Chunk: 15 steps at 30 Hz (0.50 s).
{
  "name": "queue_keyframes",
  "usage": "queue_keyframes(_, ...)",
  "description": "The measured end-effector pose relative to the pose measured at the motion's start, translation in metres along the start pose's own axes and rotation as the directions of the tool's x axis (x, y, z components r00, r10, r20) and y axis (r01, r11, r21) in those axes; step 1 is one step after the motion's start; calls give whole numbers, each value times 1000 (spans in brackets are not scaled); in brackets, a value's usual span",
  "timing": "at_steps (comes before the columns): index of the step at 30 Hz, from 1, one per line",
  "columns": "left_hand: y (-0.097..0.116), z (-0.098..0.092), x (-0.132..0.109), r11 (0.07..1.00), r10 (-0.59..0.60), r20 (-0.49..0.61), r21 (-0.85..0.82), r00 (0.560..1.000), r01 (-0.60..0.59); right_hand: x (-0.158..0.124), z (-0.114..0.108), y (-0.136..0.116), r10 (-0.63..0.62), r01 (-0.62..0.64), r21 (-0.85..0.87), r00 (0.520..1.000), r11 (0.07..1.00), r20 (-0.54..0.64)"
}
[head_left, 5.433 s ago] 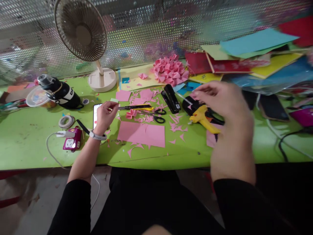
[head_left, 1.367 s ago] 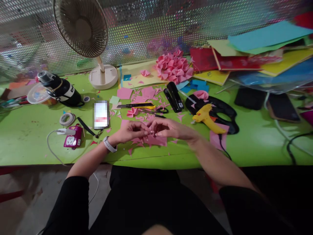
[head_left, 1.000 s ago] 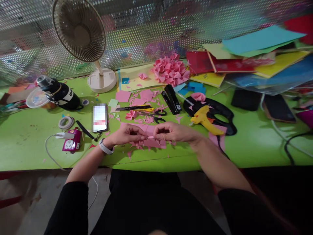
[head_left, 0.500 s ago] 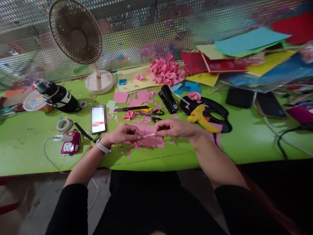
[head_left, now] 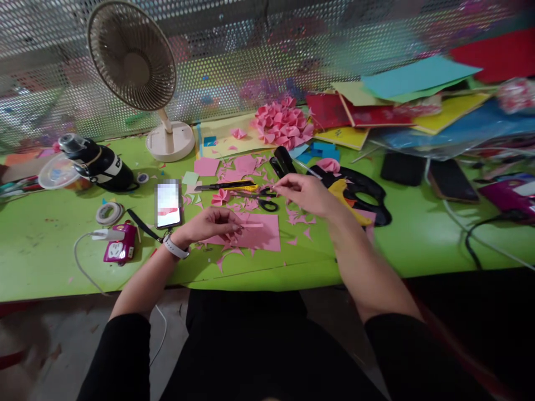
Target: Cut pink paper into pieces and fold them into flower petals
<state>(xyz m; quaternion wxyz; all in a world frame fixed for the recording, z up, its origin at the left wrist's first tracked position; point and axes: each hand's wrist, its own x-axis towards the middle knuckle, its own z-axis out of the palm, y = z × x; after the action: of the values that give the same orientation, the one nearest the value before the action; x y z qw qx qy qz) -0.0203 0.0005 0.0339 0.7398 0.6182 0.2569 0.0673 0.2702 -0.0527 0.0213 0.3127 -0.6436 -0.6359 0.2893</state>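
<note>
My left hand pinches a narrow pink paper strip between thumb and fingers; the strip's free end points right. Beneath it a pink paper sheet lies on the green table. My right hand is stretched out palm down, fingers slightly bent and apart, its fingertips by the upper handle loop of black scissors. Whether they touch the loop I cannot tell. A yellow-and-black box cutter lies behind the scissors, and a pink folded paper flower lies to their left.
Pink scraps litter the middle. A yellow glue gun and black stapler lie right, partly behind my right arm. Behind are a pink paper flower ball and a fan. A phone and a bottle are left.
My right hand has let go of the strip's right end and moved up and right to the scissors' handle. My left hand stays nearly in place, still holding the strip.
</note>
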Motion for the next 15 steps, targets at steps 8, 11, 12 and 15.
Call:
queue_keyframes(8, -8, 6, 3, 997, -44, 43, 69, 998, 41, 30, 13, 20, -283, 148, -666, 954, 731, -98)
queue_keyframes(11, -9, 6, 3, 995, -50, 49, 84, 998, 45, 38, 20, 30, -297, 175, -707, 953, 685, -52)
queue_keyframes(12, -10, 5, 2, 995, -43, 52, 92, 998, 39, 40, 22, 33, -291, 170, -711, 955, 682, -51)
queue_keyframes(15, -11, 5, 2, 992, -14, 57, 122, 998, 7, 44, 25, 40, -283, 165, -702, 958, 693, -54)
